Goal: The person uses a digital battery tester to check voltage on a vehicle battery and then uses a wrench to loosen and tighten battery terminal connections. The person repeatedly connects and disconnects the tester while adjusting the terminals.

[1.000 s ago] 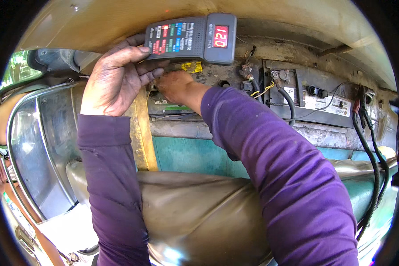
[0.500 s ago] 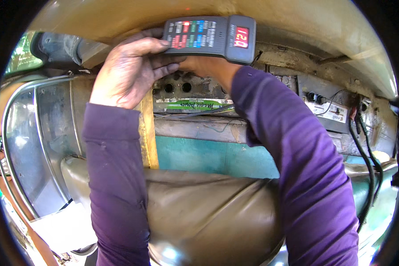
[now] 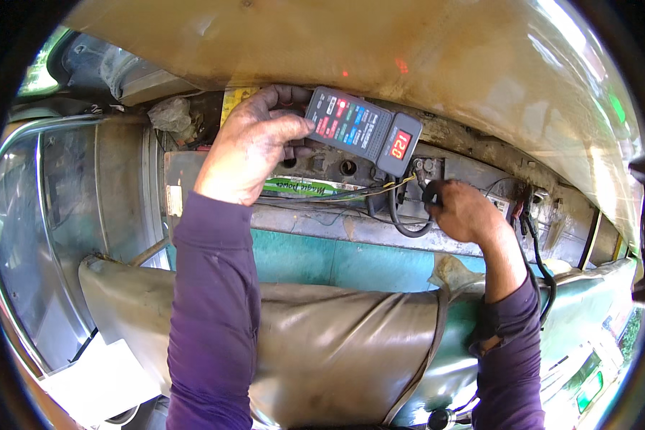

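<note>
My left hand (image 3: 254, 140) grips a dark grey handheld battery tester (image 3: 357, 129) by its left end, thumb on the front face. Coloured labels cover the tester, and red digits glow on its small display (image 3: 400, 144). Right of the tester and lower, my right hand (image 3: 469, 211) is closed, its fingertips around a small black piece whose kind I cannot make out. Just above those fingers is a metal battery terminal (image 3: 426, 168). A black cable (image 3: 408, 231) loops beside them. Beneath the tester lies a long battery (image 3: 315, 188) with a green label and round holes along its top.
A brown padded cover (image 3: 344, 351) stretches across the front, with a teal panel (image 3: 294, 254) behind it. Overhead slopes a tan panel (image 3: 301, 43). Black cables (image 3: 545, 287) hang at the right. A crumpled plastic bag (image 3: 172, 118) sits at the back left.
My right hand has moved from behind the tester to the terminal at the right. The tester sits lower and farther right in view, tilted more, still in my left hand.
</note>
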The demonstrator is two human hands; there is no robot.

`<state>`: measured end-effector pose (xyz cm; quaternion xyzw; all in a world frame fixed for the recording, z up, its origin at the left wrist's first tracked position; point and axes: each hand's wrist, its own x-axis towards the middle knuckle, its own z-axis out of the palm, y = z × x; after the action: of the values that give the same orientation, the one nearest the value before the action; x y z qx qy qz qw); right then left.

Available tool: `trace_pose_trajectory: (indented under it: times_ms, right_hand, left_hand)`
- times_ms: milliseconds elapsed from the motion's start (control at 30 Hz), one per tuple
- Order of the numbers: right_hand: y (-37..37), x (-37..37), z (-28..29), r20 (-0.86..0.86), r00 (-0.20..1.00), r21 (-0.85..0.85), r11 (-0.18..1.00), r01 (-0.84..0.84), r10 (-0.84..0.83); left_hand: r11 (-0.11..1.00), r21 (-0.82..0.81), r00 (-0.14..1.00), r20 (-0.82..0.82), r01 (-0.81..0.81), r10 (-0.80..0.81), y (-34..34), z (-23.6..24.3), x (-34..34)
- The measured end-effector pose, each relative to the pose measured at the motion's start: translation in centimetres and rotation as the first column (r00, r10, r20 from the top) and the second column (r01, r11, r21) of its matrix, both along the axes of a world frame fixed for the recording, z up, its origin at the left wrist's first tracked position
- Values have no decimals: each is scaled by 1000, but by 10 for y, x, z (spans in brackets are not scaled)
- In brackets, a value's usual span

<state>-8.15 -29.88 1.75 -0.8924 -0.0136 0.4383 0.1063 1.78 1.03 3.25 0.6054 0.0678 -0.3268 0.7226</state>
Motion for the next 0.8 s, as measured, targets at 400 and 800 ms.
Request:
trace_pose_trajectory:
  times_ms: [400,800]
  right_hand:
    - [-79,8,-52,294,934,11,977,211,-205]
    - [-118,-4,-66,388,897,-106,957,271,-211]
  left_hand:
    - [998,-19,996,76,-53,55,-12,-5,-8]
    - [1000,6,1000,9,-26,26,-11,9,-8]
